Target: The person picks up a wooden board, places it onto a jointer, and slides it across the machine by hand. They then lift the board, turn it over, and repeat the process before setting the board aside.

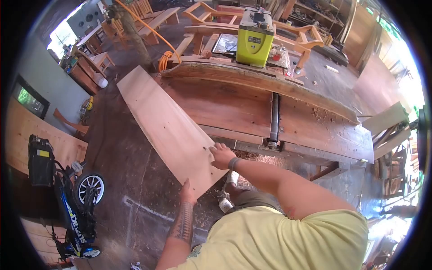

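Observation:
A wide, pale wooden board (166,128) slants away from me, its far end beyond the left end of a wooden jointer bed (216,99). My left hand (187,192) is closed on the near-left edge of the board, thumb on the upper face and the other fingers hidden underneath. Close to the board's near-right edge, my right hand (222,156) grips with its fingers over the top face. A few dark knots show in the wood near both hands. The jointer's dark cutter roller (274,118) lies to the right, apart from my hands.
Behind the jointer's raised wooden fence (256,83) stands a lime-green power unit (255,45) among wooden frames. An orange cable (165,60) is coiled by a post. At left is a blue-black scooter (74,211). Shavings (252,168) lie under the jointer.

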The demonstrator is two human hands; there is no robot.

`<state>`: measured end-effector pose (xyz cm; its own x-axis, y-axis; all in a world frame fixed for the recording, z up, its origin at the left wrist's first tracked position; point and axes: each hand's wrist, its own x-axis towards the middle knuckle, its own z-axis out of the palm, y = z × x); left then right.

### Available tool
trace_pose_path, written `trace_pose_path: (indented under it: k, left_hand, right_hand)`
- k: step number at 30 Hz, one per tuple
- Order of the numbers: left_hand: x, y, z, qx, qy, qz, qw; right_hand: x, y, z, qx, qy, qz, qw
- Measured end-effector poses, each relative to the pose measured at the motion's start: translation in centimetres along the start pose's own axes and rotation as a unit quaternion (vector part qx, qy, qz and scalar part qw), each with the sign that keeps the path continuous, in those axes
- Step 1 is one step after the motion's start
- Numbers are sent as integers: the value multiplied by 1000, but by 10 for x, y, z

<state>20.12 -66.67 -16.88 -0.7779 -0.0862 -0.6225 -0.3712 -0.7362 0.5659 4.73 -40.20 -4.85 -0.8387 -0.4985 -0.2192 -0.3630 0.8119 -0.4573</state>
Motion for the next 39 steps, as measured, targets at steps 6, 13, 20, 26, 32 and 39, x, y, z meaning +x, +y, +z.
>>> trace_pose_path:
  k: [6, 13, 20, 26, 32, 39]
  left_hand:
    - [60, 5, 93, 170, 34, -97, 980]
    - [102, 85, 157, 573, -111, -259, 770]
    - [150, 164, 181, 686, -236, -133, 675]
    - [238, 327, 175, 651, -152, 117, 734]
    - [401, 477, 204, 653, -159, 165, 722]
    - [573, 552, 295, 697, -219, 295, 616]
  right_hand:
    - [75, 20, -14, 7, 24, -48, 999]
    - [194, 36, -36, 27, 14, -14, 999]
    - [275, 48, -49, 72, 71, 17, 995]
    - [310, 16, -75, 50, 47, 131, 989]
    - [388, -4, -6, -88, 171, 78, 978]
    - [402, -9, -28, -63, 219, 31, 973]
